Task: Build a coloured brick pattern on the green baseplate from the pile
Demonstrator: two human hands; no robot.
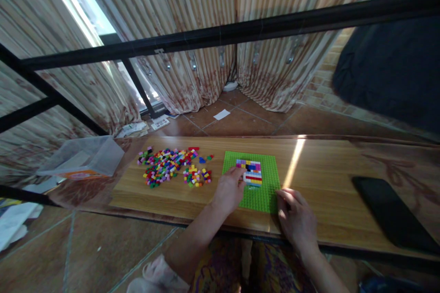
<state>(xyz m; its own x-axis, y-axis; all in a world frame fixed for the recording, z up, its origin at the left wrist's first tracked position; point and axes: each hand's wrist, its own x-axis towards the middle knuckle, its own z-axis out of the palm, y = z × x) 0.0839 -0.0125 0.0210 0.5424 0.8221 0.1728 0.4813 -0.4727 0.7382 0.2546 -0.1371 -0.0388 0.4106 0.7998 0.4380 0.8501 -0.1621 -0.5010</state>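
A green baseplate (270, 178) lies on the wooden table, bearing a block of multicoloured toy bricks (253, 176) in rows of white, red, yellow, purple and blue. My left hand (231, 188) is over the left side of these bricks, its fingertips pinched together at their edge. Whatever sits between those fingertips is too small or hidden to make out. My right hand (296, 214) rests at the plate's lower right edge, fingers curled in, with the thumb and index finger by the rim. Left of the plate spreads a pile of loose bricks (168, 165), with a smaller cluster (196, 176) beside it.
A black phone-like slab (392, 213) lies on the right of the wooden table (323, 169). At the left stands a clear plastic bin (89, 158). A black metal rail (213, 35) crosses in front of the curtains (192, 4). Papers (222, 114) lie on the tiled floor.
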